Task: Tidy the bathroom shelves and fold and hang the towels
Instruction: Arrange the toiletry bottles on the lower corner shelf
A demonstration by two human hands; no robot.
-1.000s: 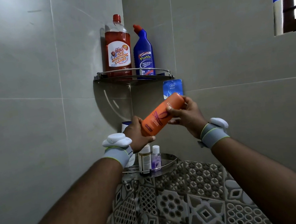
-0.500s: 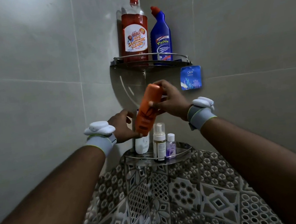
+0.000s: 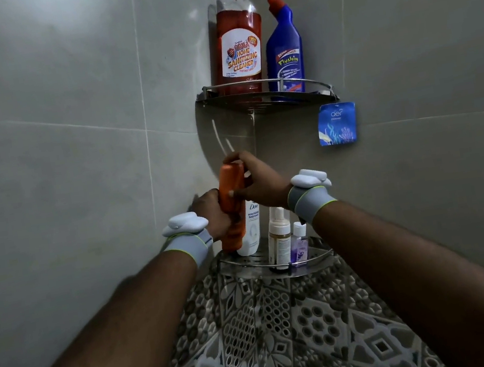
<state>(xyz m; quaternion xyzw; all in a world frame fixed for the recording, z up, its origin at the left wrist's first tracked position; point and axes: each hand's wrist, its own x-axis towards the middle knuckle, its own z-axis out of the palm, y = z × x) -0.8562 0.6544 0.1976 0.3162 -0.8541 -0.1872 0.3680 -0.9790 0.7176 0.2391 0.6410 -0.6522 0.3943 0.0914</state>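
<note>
Item: orange bottle, upright, base by lower corner shelf beneath left hand | left hand wraps mid-body; right hand curls round top end | judged light, stiff, smooth plastic, maybe slippery: grip mid-body | Dove bottle just below right hand

Both bare forearms reach forward and up, wrists in grey wristbands. The left hand wraps the middle of the upright orange bottle from its left. The right hand clasps the bottle's upper part from its right, fingers curled over the top.
</note>
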